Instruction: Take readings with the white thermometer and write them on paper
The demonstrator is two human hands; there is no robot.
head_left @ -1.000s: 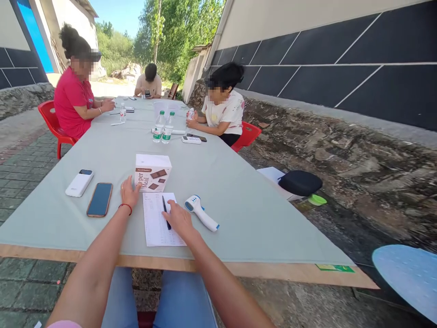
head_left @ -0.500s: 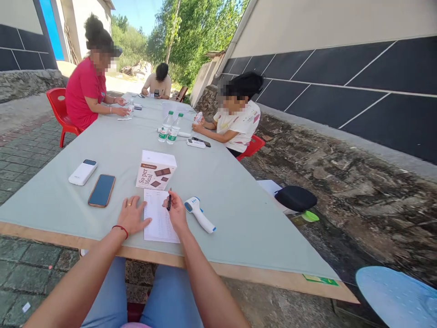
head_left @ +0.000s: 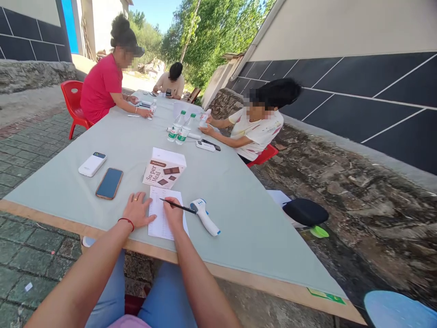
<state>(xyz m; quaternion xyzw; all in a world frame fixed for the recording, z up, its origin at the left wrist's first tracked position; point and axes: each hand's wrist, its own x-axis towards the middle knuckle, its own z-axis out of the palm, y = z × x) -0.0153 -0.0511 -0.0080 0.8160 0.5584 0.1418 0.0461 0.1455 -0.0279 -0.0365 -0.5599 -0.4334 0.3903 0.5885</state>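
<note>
A printed sheet of paper (head_left: 159,223) lies near the table's front edge. My left hand (head_left: 137,210) rests flat on the table, its fingers spread and the thumb over the sheet's left side. Above the sheet, my right hand (head_left: 174,213) grips a black pen (head_left: 177,206), whose tip points left over the upper part of the page. Just behind the paper stands a white and brown "Super Meal" box (head_left: 165,168). A white and blue infrared thermometer (head_left: 205,217) lies to the right of my right hand.
Left of the box lie a phone (head_left: 109,183) and a white power bank (head_left: 92,164). Two water bottles (head_left: 180,129) stand farther back on the table (head_left: 246,232). Three people sit around it: one in red (head_left: 100,86), one at the far end (head_left: 172,82), one in white (head_left: 257,132).
The pen has swung from upright to slanting left over the sheet. The camera view has shifted, and the person in white has moved their hands apart.
</note>
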